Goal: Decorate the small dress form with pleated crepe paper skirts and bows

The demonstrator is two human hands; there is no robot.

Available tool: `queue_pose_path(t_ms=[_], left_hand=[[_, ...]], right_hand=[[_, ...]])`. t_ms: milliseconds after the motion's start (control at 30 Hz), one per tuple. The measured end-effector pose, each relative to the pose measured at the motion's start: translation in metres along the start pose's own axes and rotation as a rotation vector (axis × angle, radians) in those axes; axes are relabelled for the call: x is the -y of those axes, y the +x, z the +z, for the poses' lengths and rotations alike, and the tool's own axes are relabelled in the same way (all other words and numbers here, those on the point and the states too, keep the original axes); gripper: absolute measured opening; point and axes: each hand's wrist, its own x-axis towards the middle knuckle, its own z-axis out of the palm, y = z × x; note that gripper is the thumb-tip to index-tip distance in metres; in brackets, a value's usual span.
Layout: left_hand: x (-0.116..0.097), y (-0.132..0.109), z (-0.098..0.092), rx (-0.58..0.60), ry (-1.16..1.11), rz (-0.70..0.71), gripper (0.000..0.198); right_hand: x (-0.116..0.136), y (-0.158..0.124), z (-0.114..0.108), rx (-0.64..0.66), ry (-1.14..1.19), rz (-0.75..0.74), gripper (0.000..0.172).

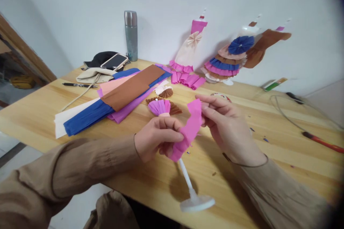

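A wavy strip of pink crepe paper [191,123] is stretched between my two hands over the table's front part. My left hand [158,136] pinches its lower end between thumb and fingers. The upper end is held in the fingertips of my right hand [228,125]. Behind the strip stands a white stand [197,203] with a round base and thin pole; its middle is hidden by the paper and my left hand. Beyond my left hand shows a pleated purple and pink paper piece [159,107] with brown pleats beside it.
Folded crepe paper sheets [131,87] lie at the left, near a phone [114,61] and a pen [79,85]. A flask [131,35] stands by the wall. Paper-dressed stands [188,48] line the back. At the right are a cable [286,116] and a red-handled tool [322,142].
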Motion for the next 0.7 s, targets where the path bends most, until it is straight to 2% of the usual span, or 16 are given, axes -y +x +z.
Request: queue_pose_path(t_ms=[167, 233, 367, 500, 700], left_hand=[[-0.006, 0.002, -0.002, 0.025, -0.140, 0.009, 0.012], [-0.008, 0.003, -0.004, 0.013, -0.162, 0.031, 0.014], [-0.013, 0.005, -0.008, -0.010, -0.154, 0.102, 0.018], [-0.017, 0.009, -0.013, -0.071, -0.171, 0.213, 0.019], [-0.015, 0.016, -0.021, -0.136, -0.208, 0.268, 0.027]], right_hand=[[0.000, 0.011, -0.012, -0.068, -0.124, -0.081, 0.019], [0.001, 0.016, -0.019, -0.047, -0.231, -0.092, 0.019], [0.005, 0.023, -0.033, 0.161, -0.460, -0.074, 0.011], [0.007, 0.025, -0.041, 0.394, -0.511, 0.006, 0.016], [0.009, 0.019, -0.040, 0.485, -0.488, 0.148, 0.025]])
